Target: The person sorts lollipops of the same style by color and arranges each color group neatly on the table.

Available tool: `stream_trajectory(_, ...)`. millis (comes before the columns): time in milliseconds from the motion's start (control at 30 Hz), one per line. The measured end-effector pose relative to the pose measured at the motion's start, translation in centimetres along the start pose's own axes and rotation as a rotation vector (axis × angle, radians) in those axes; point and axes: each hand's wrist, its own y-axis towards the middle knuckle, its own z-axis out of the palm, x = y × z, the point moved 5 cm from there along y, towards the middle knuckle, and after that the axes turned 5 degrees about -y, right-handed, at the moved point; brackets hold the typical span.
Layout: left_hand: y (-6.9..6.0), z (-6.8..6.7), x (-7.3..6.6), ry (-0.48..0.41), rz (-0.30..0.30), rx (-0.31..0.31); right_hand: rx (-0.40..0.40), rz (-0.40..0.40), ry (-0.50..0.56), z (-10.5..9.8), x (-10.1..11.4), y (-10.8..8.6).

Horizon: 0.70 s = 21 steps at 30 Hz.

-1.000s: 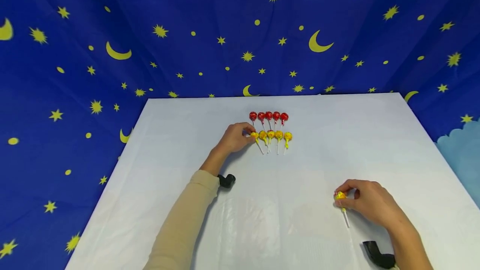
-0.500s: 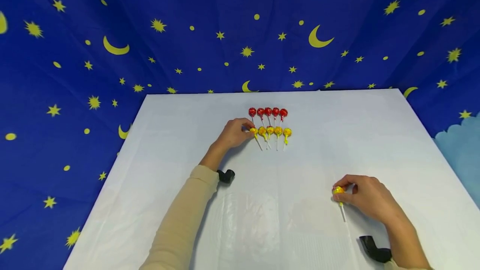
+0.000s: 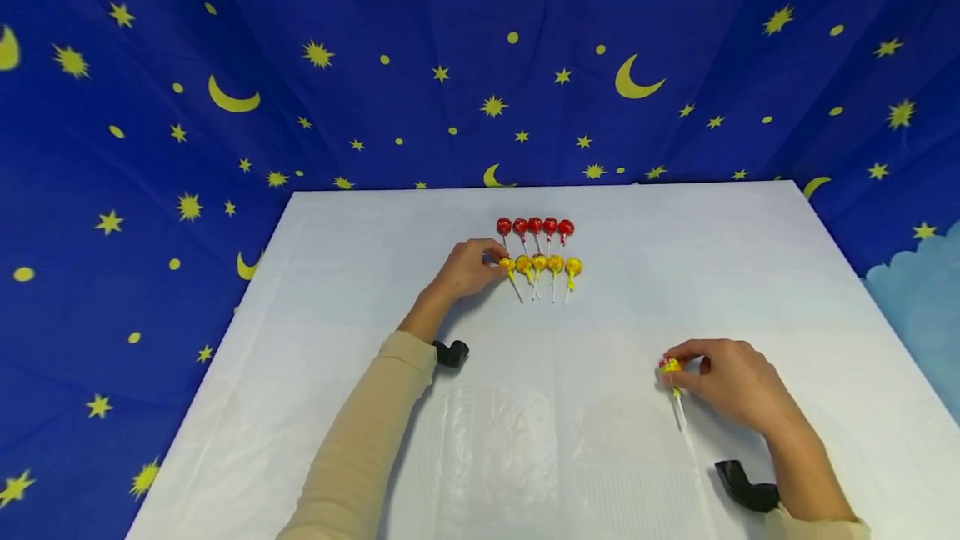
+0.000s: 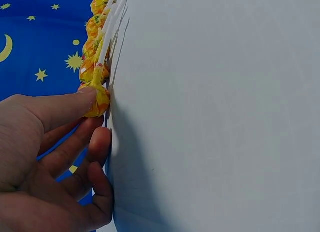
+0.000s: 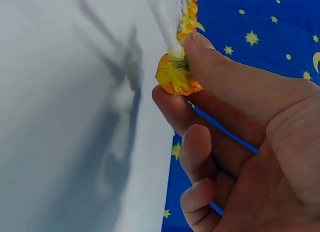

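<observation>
Several yellow lollipops [image 3: 556,263] lie in a row on the white table [image 3: 360,273], sticks toward the person. At the row's left end, my left hand [image 3: 468,267] pinches the head of the leftmost yellow lollipop [image 4: 100,100] between thumb and forefinger. Farther right and nearer the person, my right hand [image 3: 735,377] holds another yellow lollipop [image 5: 172,77] by its head, with thumb and fingertips. Its white stick points toward the person, and in the right wrist view a shadow falls on the table beside it. Behind the yellow row is a row of several red lollipops [image 3: 536,226].
A black curved wrist mount [image 3: 452,354] sits by the left wrist, and a similar black mount [image 3: 746,486] by the right one. Blue cloth [image 3: 420,23] with yellow moons and stars hangs behind the table's far edge.
My right hand has moved slightly forward and left with its lollipop. My left hand keeps its pinch at the end of the yellow row. The head view shifted a little.
</observation>
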Motion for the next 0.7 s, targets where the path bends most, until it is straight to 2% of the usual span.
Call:
stream_trajectory(300, 0.0, 0.3, 0.1, 0.02, 0.001, 0.011, -0.116, -0.037, -0.014, -1.9, 0.8, 1.9)
stream_trajectory(700, -0.1, 0.1, 0.0, 0.024, 0.014, 0.006, -0.122, -0.052, -0.007, -1.1, 2.2, 5.4)
